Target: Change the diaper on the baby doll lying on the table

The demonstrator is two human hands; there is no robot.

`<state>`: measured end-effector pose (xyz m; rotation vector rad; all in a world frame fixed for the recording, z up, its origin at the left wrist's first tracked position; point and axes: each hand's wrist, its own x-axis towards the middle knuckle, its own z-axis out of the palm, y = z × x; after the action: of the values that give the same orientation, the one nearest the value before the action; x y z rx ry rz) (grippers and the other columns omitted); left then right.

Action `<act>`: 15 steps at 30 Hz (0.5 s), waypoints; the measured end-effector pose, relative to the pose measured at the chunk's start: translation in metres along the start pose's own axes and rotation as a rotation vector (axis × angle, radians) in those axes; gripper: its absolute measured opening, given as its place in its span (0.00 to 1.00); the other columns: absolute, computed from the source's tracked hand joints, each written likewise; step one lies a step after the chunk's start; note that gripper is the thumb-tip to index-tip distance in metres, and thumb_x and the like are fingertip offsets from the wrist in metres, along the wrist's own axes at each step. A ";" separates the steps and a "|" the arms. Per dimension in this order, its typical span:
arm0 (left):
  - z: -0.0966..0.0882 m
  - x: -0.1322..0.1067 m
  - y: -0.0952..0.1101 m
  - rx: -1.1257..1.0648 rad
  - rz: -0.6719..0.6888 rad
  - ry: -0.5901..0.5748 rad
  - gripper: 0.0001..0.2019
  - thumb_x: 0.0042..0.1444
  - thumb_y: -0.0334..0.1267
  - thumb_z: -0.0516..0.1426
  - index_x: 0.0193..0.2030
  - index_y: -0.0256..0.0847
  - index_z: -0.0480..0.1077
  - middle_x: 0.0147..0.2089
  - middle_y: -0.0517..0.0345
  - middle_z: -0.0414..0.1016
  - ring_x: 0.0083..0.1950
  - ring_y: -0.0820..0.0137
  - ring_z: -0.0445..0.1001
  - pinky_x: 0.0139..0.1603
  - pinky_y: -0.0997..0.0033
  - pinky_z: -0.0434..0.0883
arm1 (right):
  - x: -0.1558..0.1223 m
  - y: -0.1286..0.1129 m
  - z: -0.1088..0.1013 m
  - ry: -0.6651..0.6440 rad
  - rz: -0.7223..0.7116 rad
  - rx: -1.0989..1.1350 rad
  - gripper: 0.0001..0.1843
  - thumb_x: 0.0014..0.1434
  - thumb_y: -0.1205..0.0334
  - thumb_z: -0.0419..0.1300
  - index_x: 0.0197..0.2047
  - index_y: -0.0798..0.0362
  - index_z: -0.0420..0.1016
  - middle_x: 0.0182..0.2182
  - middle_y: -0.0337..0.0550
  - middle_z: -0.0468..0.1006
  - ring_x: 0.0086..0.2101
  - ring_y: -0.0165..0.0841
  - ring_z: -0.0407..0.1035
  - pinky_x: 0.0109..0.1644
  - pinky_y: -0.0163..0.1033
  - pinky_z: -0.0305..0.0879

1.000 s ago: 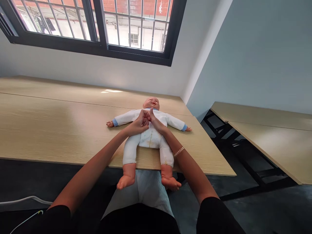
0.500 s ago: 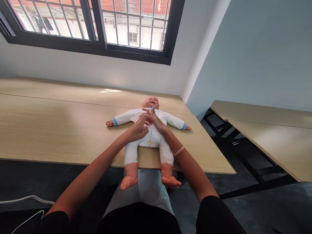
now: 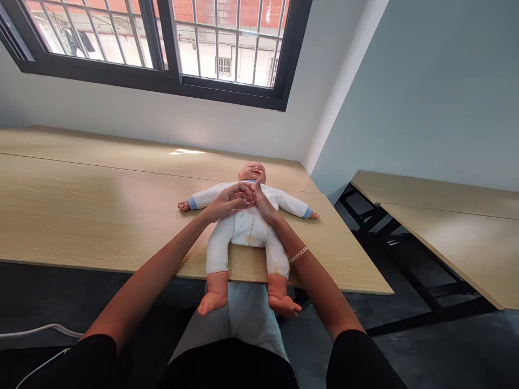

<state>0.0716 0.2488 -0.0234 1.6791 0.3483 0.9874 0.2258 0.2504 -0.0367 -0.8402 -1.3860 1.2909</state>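
Observation:
A baby doll (image 3: 249, 229) in a white suit with blue cuffs lies on its back. Its arms are spread, and its bare feet hang past the table's front edge. Over its chest, my left hand (image 3: 234, 198) is open, palm turned inward, its fingers loosely bent towards the other hand. My right hand (image 3: 263, 202) is open beside it with the thumb pointing up; its fingers are partly hidden where the two hands meet. Neither hand holds an object. Whether they press on the suit I cannot tell.
The doll lies on a long light wood table (image 3: 101, 216) against the wall. A barred window (image 3: 227, 54) is above. To the right, past a gap, stands another wood table (image 3: 454, 232) on black legs. A white cable (image 3: 44, 327) runs at lower left.
My left hand has shifted up and slightly left, and its fingers have opened out. The right hand's fingers no longer stretch out above the left. The doll lies the same way.

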 end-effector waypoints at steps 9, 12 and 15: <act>-0.013 -0.015 0.001 0.672 0.135 0.133 0.06 0.55 0.36 0.58 0.34 0.39 0.76 0.37 0.54 0.78 0.40 0.66 0.73 0.47 0.64 0.71 | -0.003 -0.014 0.007 0.069 0.038 -0.068 0.46 0.66 0.28 0.31 0.54 0.58 0.71 0.36 0.48 0.77 0.37 0.33 0.73 0.44 0.36 0.67; -0.013 -0.014 -0.002 0.719 0.145 0.016 0.08 0.57 0.38 0.58 0.34 0.40 0.78 0.38 0.53 0.78 0.41 0.64 0.74 0.47 0.63 0.70 | -0.003 -0.012 0.007 0.069 0.028 -0.078 0.45 0.66 0.28 0.32 0.53 0.58 0.72 0.36 0.47 0.77 0.35 0.32 0.72 0.42 0.35 0.66; -0.014 -0.013 -0.003 0.723 0.149 -0.049 0.09 0.60 0.39 0.57 0.35 0.40 0.78 0.40 0.51 0.79 0.44 0.63 0.75 0.50 0.62 0.71 | -0.003 -0.011 0.006 0.072 0.023 -0.101 0.45 0.66 0.29 0.30 0.53 0.57 0.72 0.36 0.47 0.77 0.36 0.32 0.72 0.43 0.35 0.66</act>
<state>0.0537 0.2499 -0.0310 2.4037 0.6033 0.9871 0.2222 0.2440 -0.0264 -0.9644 -1.3970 1.2050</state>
